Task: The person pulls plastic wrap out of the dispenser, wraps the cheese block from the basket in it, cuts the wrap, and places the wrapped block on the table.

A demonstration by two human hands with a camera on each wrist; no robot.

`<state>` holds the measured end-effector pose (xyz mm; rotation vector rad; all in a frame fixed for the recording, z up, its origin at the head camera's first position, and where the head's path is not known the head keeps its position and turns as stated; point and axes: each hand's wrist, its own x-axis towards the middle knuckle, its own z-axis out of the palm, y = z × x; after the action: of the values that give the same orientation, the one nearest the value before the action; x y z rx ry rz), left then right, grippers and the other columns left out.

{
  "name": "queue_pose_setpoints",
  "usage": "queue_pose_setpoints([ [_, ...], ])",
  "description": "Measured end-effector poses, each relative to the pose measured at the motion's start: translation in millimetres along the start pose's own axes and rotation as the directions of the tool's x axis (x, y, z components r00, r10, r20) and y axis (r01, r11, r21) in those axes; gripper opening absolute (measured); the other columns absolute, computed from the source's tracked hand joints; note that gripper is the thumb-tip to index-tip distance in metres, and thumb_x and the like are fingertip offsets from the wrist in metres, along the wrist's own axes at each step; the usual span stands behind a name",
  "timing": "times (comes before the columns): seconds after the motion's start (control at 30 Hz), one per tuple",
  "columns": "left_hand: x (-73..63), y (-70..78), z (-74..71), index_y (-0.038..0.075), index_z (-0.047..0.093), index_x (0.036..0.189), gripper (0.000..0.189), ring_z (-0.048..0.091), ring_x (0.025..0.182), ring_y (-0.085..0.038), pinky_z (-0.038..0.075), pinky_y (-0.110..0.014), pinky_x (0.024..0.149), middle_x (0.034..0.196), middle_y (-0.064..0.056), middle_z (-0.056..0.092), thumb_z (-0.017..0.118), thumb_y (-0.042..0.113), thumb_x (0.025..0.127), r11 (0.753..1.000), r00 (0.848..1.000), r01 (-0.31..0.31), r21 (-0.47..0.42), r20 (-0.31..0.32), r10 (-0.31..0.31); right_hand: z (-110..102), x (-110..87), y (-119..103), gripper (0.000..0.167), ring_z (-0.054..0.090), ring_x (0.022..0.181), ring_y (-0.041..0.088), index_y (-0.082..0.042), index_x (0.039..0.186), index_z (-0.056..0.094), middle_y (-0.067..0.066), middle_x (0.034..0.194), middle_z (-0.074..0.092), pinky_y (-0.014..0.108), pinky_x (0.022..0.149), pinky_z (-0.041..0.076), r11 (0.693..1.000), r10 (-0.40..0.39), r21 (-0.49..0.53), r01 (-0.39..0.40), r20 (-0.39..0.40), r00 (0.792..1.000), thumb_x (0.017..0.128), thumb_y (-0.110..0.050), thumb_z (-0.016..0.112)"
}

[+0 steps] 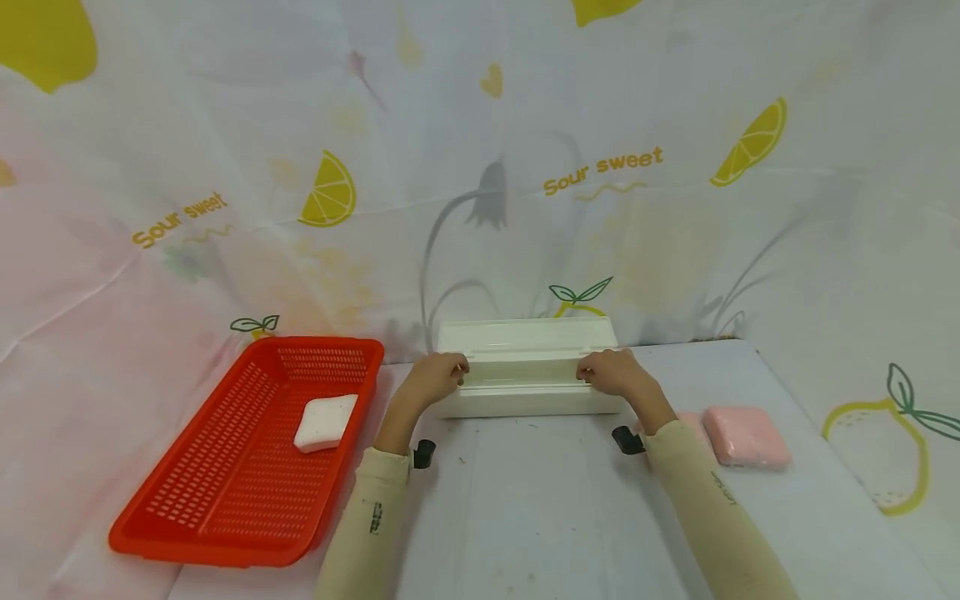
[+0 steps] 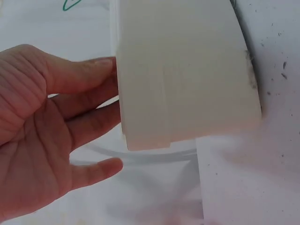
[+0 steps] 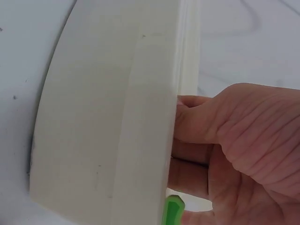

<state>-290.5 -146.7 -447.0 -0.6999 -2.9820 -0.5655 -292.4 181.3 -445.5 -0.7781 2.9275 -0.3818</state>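
A long white plastic box [image 1: 528, 403] stands near the back of the table with its lid [image 1: 525, 335] raised against the patterned sheet. My left hand [image 1: 435, 377] is at the box's left end and my right hand [image 1: 611, 372] at its right end, fingers curled inward over the opening. In the left wrist view, thumb and fingers [image 2: 91, 126] pass behind the box's end wall. From the right wrist, the thumb [image 3: 197, 124] likewise disappears behind the rim, near a small green piece [image 3: 173, 210]. I cannot tell what the hidden fingertips hold.
At left stands a red perforated basket [image 1: 225, 533] with a white block-shaped packet [image 1: 325, 423] in it. Pink packets [image 1: 746, 436] lie at right, one partly covered by the right arm. The lemon-patterned sheet [image 1: 480, 250] hangs right behind the table.
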Motion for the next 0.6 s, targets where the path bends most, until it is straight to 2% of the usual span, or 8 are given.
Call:
queue_pose_setpoints([
  [0.1, -0.6, -0.4, 0.5, 0.003, 0.068, 0.106, 0.017, 0.067, 0.085, -0.025, 0.050, -0.046, 0.083, 0.086, -0.002, 0.071, 0.053, 0.006, 0.099, 1.000, 0.996, -0.024, 0.004, 0.082, 0.024, 2, 0.5, 0, 0.017, 0.042, 0.065, 0.016, -0.010, 0.085, 0.064, -0.003, 0.068, 0.046, 0.047, 0.075, 0.033, 1.000, 0.010, 0.002, -0.010, 0.019, 1.000, 0.098, -0.006, 0.052],
  [0.2, 0.3, 0.3, 3.6, 0.003, 0.066, 0.111, 0.020, 0.067, 0.090, -0.025, 0.050, -0.045, 0.085, 0.091, -0.003, 0.071, 0.048, 0.009, 0.102, 1.000, 0.992, -0.019, 0.010, 0.126, 0.018, 6, 1.4, 2, 0.017, 0.043, 0.067, 0.017, -0.010, 0.088, 0.064, -0.002, 0.068, 0.046, 0.053, 0.080, 0.034, 0.999, 0.030, 0.028, -0.031, 0.030, 0.999, 0.099, -0.008, 0.051],
  [0.3, 1.9, 1.3, 6.6, 0.004, 0.064, 0.110, 0.020, 0.067, 0.091, -0.025, 0.051, -0.044, 0.082, 0.093, -0.003, 0.072, 0.047, 0.010, 0.102, 1.000, 0.991, 0.013, 0.009, 0.132, -0.014, 9, 2.4, 5, 0.015, 0.050, 0.074, 0.020, -0.009, 0.094, 0.068, -0.001, 0.073, 0.055, 0.062, 0.090, 0.033, 0.997, 0.039, 0.070, -0.041, 0.025, 0.999, 0.100, -0.012, 0.053],
  [0.4, 4.6, 0.6, 9.5, 0.005, 0.066, 0.107, 0.017, 0.066, 0.089, -0.024, 0.051, -0.043, 0.079, 0.094, -0.003, 0.071, 0.051, 0.010, 0.101, 0.999, 0.991, 0.030, 0.029, 0.127, -0.034, 9, 3.6, 8, 0.016, 0.060, 0.091, 0.027, -0.008, 0.103, 0.070, 0.004, 0.091, 0.067, 0.069, 0.096, 0.028, 0.993, 0.043, 0.110, -0.045, 0.019, 0.999, 0.099, -0.015, 0.057],
  [0.5, 8.0, -0.3, 12.1, 0.008, 0.069, 0.106, 0.014, 0.065, 0.090, -0.023, 0.050, -0.043, 0.080, 0.096, -0.002, 0.070, 0.058, 0.013, 0.099, 0.998, 0.991, 0.041, 0.040, 0.124, -0.045, 8, 6.0, 7, 0.020, 0.060, 0.107, 0.034, -0.007, 0.110, 0.071, 0.009, 0.109, 0.069, 0.074, 0.099, 0.022, 0.986, 0.091, 0.135, -0.095, 0.030, 0.995, 0.097, -0.020, 0.062],
  [0.6, 10.9, 0.1, 13.3, 0.009, 0.072, 0.104, 0.013, 0.064, 0.094, -0.023, 0.050, -0.043, 0.084, 0.098, -0.003, 0.070, 0.066, 0.016, 0.095, 0.998, 0.991, 0.059, 0.016, 0.118, -0.060, 5, 9.2, 5, 0.023, 0.060, 0.108, 0.032, -0.008, 0.112, 0.072, 0.009, 0.112, 0.070, 0.074, 0.099, 0.021, 0.977, 0.159, 0.136, -0.164, 0.049, 0.986, 0.094, -0.022, 0.067],
])
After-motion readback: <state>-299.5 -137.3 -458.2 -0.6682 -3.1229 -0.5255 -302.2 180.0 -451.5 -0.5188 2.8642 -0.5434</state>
